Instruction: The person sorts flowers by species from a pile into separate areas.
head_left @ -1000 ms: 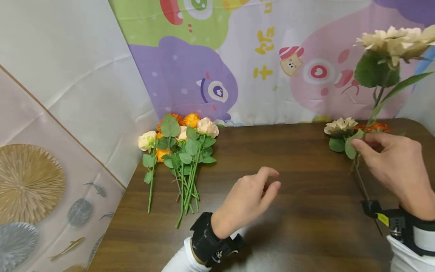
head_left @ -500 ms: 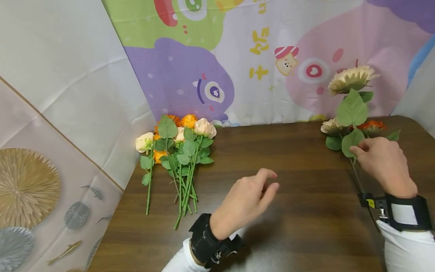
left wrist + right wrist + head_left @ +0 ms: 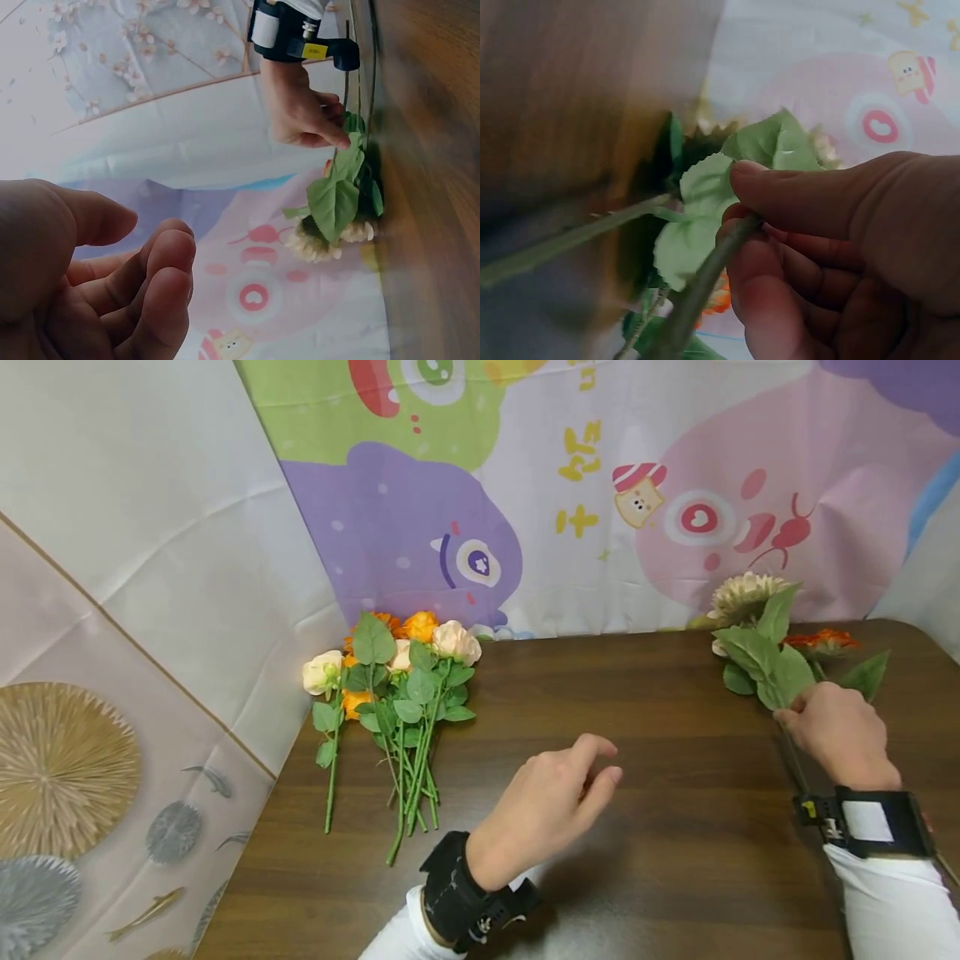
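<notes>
In the head view my right hand (image 3: 843, 735) is at the right of the table, low over a small group of flowers. Its thumb and fingers pinch the green stem (image 3: 705, 289) of a cream flower (image 3: 746, 597), seen close in the right wrist view. Broad leaves (image 3: 765, 660) hide part of the flowers beneath. An orange-red flower (image 3: 821, 640) lies just behind the hand. My left hand (image 3: 543, 793) hovers near the middle of the table, fingers loosely bent, holding nothing; the left wrist view shows its thumb and fingertips apart.
At the left of the brown table (image 3: 600, 693) lies a bunch of peach and orange roses (image 3: 420, 685) with stems toward me. A single pale yellow rose (image 3: 322, 672) lies beside it. A printed cloth (image 3: 585, 577) hangs behind the table's back edge.
My right hand has lowered the cream flower from upright in the air down toward the other flowers, its head tipping away to the back. My left hand has stayed in place.
</notes>
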Tool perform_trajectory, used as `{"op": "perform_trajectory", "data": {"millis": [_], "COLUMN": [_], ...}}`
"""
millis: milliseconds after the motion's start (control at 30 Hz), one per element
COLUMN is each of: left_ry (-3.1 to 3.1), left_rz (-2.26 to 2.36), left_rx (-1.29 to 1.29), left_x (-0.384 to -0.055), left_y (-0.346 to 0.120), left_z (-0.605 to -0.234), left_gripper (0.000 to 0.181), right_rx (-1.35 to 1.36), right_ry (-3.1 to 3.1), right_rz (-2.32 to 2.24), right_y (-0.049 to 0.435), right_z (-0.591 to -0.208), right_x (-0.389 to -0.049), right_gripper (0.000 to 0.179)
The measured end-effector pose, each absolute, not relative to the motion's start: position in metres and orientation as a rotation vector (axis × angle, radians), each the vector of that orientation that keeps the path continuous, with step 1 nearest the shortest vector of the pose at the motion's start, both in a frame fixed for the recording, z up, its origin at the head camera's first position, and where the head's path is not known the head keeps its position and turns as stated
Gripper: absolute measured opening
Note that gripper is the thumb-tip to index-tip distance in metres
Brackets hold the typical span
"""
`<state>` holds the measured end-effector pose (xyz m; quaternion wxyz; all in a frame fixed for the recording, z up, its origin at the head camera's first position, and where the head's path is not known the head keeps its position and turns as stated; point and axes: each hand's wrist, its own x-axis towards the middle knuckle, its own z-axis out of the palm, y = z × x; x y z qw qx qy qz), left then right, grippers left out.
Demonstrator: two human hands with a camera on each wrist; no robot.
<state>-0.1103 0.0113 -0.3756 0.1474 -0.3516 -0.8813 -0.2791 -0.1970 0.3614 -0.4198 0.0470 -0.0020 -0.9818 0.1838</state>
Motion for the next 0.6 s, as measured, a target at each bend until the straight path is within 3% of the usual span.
{"op": "perform_trajectory", "data": {"millis": [600], "left_ry": [-2.531], "left_rz": [-0.761], "left_rx": [-1.052], "left_x": [-0.113], "left_y": [0.013], "left_z": [-0.380], "left_gripper": [0.017], "right_rx": [-0.018], "right_ry": [-3.174], "right_rz": [0.572], "right_y": [0.365], "right_z": [-0.436], "right_x": [-0.201], "right_gripper": [0.032]}}
